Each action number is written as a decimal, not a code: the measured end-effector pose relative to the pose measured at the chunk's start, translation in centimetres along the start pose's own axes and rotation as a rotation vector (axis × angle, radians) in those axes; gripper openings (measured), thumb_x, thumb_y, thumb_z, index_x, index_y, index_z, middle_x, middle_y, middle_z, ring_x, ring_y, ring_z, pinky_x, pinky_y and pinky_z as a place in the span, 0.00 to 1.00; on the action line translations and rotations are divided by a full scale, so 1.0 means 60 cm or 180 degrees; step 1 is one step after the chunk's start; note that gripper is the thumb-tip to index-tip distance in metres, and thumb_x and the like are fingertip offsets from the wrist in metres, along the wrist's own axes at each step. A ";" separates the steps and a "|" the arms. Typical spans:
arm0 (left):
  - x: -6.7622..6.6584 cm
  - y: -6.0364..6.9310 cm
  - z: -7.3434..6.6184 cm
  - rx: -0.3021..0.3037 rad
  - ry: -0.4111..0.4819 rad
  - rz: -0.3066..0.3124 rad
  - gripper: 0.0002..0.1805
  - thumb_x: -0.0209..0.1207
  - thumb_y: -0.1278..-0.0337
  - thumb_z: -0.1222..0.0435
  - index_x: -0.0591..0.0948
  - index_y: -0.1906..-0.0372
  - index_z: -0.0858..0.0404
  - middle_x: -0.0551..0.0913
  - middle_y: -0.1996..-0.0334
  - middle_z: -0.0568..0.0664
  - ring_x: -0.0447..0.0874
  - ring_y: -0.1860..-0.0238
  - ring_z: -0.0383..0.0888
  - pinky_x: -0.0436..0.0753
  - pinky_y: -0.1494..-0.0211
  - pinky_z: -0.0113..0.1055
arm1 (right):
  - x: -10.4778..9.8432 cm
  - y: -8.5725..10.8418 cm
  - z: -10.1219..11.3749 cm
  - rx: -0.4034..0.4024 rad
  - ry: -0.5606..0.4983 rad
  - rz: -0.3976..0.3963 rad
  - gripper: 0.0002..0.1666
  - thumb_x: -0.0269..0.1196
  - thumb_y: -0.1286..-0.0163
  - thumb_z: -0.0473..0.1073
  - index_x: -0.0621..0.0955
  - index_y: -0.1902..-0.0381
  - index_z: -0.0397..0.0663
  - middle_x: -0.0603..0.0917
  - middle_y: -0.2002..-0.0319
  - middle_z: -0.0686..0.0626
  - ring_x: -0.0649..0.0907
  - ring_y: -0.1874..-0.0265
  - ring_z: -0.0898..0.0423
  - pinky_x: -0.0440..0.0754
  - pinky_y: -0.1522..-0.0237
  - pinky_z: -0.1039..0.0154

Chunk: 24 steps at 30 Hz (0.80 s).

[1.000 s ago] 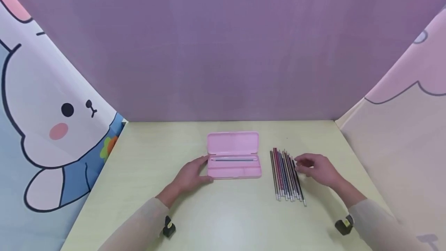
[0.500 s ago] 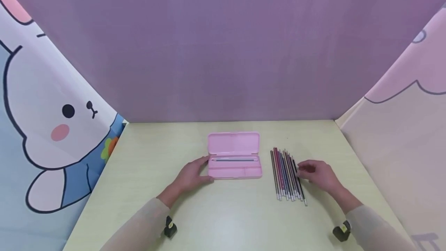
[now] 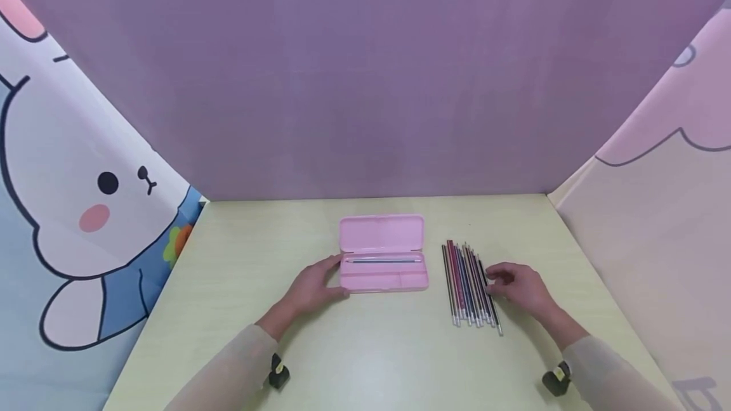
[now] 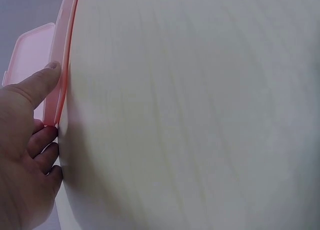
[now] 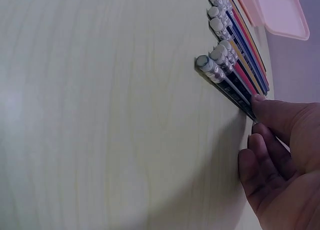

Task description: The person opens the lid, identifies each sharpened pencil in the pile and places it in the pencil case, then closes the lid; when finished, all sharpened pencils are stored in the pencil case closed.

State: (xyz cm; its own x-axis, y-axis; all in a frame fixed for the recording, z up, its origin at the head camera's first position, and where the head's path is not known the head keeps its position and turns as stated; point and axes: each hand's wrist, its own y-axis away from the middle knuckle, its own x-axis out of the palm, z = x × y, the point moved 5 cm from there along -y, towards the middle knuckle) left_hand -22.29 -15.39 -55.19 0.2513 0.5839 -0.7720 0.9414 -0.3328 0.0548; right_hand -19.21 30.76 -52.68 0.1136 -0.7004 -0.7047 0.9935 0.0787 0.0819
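A pink pencil case (image 3: 384, 281) lies with its lid raised, one dark pencil (image 3: 384, 261) in its rear compartment. My left hand (image 3: 313, 287) grips the left end of the case; in the left wrist view the thumb (image 4: 46, 79) lies along its front side. To the right, several pencils (image 3: 465, 284) lie side by side, eraser ends toward me. At their right edge my right hand (image 3: 524, 287) pinches the outermost black pencil (image 5: 231, 91); in the right wrist view the thumb (image 5: 280, 115) is against it, with the other fingers curled below.
The light wooden table (image 3: 388, 347) meets a purple backdrop (image 3: 371, 81) behind. A rabbit-patterned panel (image 3: 68, 208) stands at the left and a pink and cream panel (image 3: 657, 208) at the right. Small black devices (image 3: 278, 373) are on both wrists.
My right hand has moved slightly toward me along the right edge of the pencils, and its fingers have closed on the outermost one. My left hand and the case have stayed put.
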 end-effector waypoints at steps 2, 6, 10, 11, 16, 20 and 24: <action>0.000 0.000 0.000 0.0000 -0.0015 0.0011 0.50 0.74 0.48 0.46 0.66 0.21 0.54 0.71 0.25 0.54 0.67 0.24 0.57 0.67 0.22 0.55 | 0.000 0.000 0.002 -0.0004 0.0016 -0.0010 0.24 0.76 0.41 0.40 0.85 0.47 0.38 0.89 0.54 0.39 0.85 0.64 0.56 0.86 0.70 0.66; -0.001 0.000 -0.002 -0.0007 -0.0021 0.0016 0.50 0.74 0.48 0.46 0.66 0.21 0.54 0.71 0.25 0.54 0.66 0.24 0.58 0.67 0.22 0.56 | -0.002 0.000 0.004 -0.0017 0.0060 -0.0027 0.23 0.76 0.41 0.39 0.86 0.48 0.39 0.90 0.55 0.40 0.86 0.63 0.56 0.85 0.68 0.67; -0.001 -0.001 -0.002 -0.0014 -0.0015 0.0002 0.50 0.74 0.48 0.46 0.66 0.22 0.54 0.71 0.25 0.54 0.66 0.24 0.57 0.66 0.21 0.55 | -0.004 0.000 0.002 -0.0038 0.0125 -0.0046 0.22 0.75 0.40 0.40 0.86 0.48 0.39 0.90 0.54 0.41 0.87 0.62 0.54 0.86 0.63 0.66; -0.001 0.000 -0.002 -0.0011 -0.0008 -0.0004 0.50 0.74 0.49 0.46 0.66 0.22 0.54 0.71 0.25 0.54 0.67 0.24 0.57 0.66 0.21 0.55 | -0.004 0.001 0.003 -0.0036 0.0138 -0.0051 0.22 0.75 0.40 0.40 0.86 0.48 0.39 0.90 0.54 0.40 0.88 0.62 0.53 0.86 0.61 0.65; -0.005 0.002 -0.004 0.0023 0.0037 -0.0039 0.50 0.75 0.49 0.48 0.67 0.22 0.56 0.71 0.26 0.56 0.67 0.25 0.59 0.67 0.22 0.57 | -0.001 0.002 0.009 0.0034 0.0093 -0.0067 0.23 0.76 0.42 0.40 0.86 0.48 0.38 0.89 0.51 0.38 0.90 0.60 0.49 0.89 0.59 0.59; -0.005 0.003 -0.005 0.0009 0.0050 -0.0036 0.50 0.75 0.49 0.48 0.67 0.22 0.55 0.71 0.26 0.55 0.67 0.25 0.59 0.68 0.23 0.57 | 0.000 0.002 0.011 0.0071 0.0128 -0.0058 0.23 0.75 0.41 0.38 0.85 0.48 0.37 0.89 0.51 0.37 0.90 0.59 0.47 0.90 0.57 0.54; -0.004 0.003 -0.005 -0.0010 0.0055 -0.0023 0.49 0.74 0.48 0.47 0.67 0.22 0.55 0.71 0.26 0.55 0.66 0.24 0.59 0.67 0.23 0.57 | -0.001 0.003 0.012 0.0064 0.0171 -0.0070 0.23 0.74 0.41 0.38 0.85 0.48 0.37 0.89 0.52 0.37 0.90 0.59 0.46 0.89 0.54 0.50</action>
State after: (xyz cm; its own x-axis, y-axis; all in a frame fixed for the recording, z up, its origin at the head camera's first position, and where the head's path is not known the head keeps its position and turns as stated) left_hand -22.10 -15.36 -54.80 0.2483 0.5989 -0.7613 0.9439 -0.3262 0.0513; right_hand -19.07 30.30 -52.11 0.0923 -0.6627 -0.7431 0.9956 0.0491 0.0798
